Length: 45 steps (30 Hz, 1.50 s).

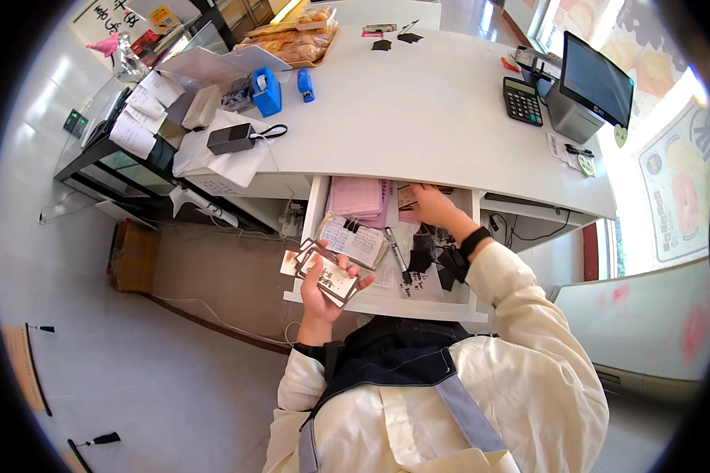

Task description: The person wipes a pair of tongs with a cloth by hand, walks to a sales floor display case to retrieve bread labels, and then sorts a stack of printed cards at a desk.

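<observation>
My left hand (319,290) grips a fanned stack of small printed cards (331,278) over the front left of a pulled-out drawer (384,308). Deep in the drawer's back right, my right hand (433,204) reaches to more cards (406,196); its fingertips are partly hidden, so a grip on them cannot be made out. Pink paper pads (356,196) lie at the back left. In front of them is a handwritten pad (355,241) with a black binder clip (352,225). A marker pen (398,254) lies beside it, near black tags (420,261).
On the white counter (402,118) are a blue tape dispenser (266,91), a blue stapler (305,85), a power bank (231,139), a calculator (522,101) and a point-of-sale screen (597,80). A tray of bagged bread (302,41) stands at the back. Below left sits a cardboard box (133,257).
</observation>
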Available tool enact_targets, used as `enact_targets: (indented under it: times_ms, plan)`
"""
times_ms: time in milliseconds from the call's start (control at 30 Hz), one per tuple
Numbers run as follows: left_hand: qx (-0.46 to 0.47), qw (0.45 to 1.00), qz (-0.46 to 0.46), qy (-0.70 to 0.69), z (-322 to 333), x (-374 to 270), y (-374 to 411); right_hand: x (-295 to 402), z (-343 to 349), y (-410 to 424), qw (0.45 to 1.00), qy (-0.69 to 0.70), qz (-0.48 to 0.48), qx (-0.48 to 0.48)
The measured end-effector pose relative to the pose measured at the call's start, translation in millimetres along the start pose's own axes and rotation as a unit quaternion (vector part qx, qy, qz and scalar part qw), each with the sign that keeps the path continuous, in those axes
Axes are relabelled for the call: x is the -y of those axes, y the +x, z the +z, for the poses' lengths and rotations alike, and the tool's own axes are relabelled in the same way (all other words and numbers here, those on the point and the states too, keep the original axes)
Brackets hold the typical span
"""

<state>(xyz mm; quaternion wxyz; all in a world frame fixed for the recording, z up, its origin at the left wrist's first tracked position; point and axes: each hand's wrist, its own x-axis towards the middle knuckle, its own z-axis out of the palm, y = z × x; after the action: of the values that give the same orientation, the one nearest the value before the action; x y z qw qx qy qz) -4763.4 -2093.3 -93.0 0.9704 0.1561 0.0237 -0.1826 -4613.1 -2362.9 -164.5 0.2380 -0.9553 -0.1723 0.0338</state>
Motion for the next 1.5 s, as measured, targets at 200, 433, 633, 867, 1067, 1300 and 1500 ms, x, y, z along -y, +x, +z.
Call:
enact_targets:
  times_ms: [200,433,633,867,1067,1300,1500]
  plan:
    - [-0.066,0.991,-0.001,0.113,11.5,-5.4,-27.6,-31.1,24.1,27.4,0.992,-0.060,0.024,0.106]
    - [-0.079,0.988,0.020,0.130,-25.1,-6.6,-31.3,-33.8,22.5,46.8,0.980,-0.069,0.061,0.176]
    - [-0.117,0.973,0.036,0.196,-5.0,-21.7,-36.8,-25.4,28.2,42.5,0.990,-0.076,0.094,0.079]
    - [-0.172,0.930,-0.023,0.324,-2.7,-42.9,-27.9,1.0,-1.0,-11.7,0.983,-0.017,0.180,-0.032]
    - [-0.166,0.886,-0.039,0.431,8.2,-60.4,-2.6,65.9,-64.3,-82.1,0.979,-0.128,0.124,-0.097]
    - [0.017,0.933,-0.110,0.343,29.3,-61.8,75.1,131.1,-126.0,-63.1,0.953,0.293,0.015,-0.073]
    - [0.133,0.940,-0.089,0.303,44.7,-44.1,149.7,121.1,-99.6,13.5,0.952,0.290,-0.001,-0.095]
